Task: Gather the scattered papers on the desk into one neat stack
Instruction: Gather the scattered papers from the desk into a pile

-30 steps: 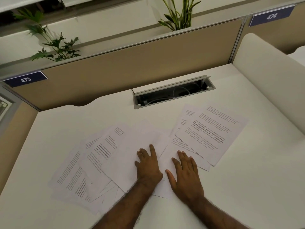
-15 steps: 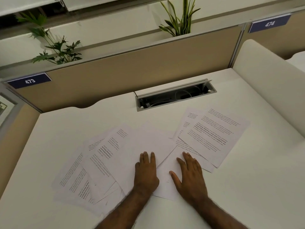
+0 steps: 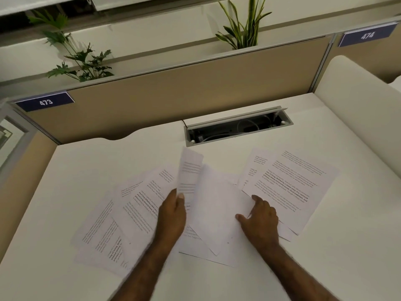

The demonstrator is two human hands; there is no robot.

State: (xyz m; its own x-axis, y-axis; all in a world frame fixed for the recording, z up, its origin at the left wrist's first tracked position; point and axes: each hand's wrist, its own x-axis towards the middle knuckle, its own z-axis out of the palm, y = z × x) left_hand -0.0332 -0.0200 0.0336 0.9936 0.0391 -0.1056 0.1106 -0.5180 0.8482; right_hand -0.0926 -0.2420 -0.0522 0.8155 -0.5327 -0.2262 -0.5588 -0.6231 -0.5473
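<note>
Left hand (image 3: 173, 210) is up off the white worktop (image 3: 347, 246) at centre frame, thumb and fingers pinched on the lower edge of a printed sheet (image 3: 189, 172) that stands raised and curls over at its top, lines of text showing through. Right hand (image 3: 259, 219) sits just right of centre, fingers spread and pressed flat on a blank-looking sheet (image 3: 217, 209) that lies tilted between the two hands; it grips nothing that I can make out, palm simply down on paper. And the papers are everywhere across the middle of the frame! A left-hand spread (image 3: 130, 213) of overlapping printed pages fans out toward the lower left, partly under the left forearm. A right-hand pair (image 3: 293, 183) of text pages lies at centre right, one on top of the other, the top one angled with bold lines in its middle, its near edge touching the right hand's fingers. More sheets peek out beneath the blank one at lower centre. So no neat stack, the sheets lie loose and crossed. Above the papers, an open cable tray (image 3: 236, 128) is set into the worktop, white cables inside. Behind it runs a beige partition (image 3: 195, 88), with number plates reading 473 (image 3: 45, 102) at the left and 474 (image 3: 367, 35) at the upper right, and two green plants (image 3: 243, 29) along the top
</note>
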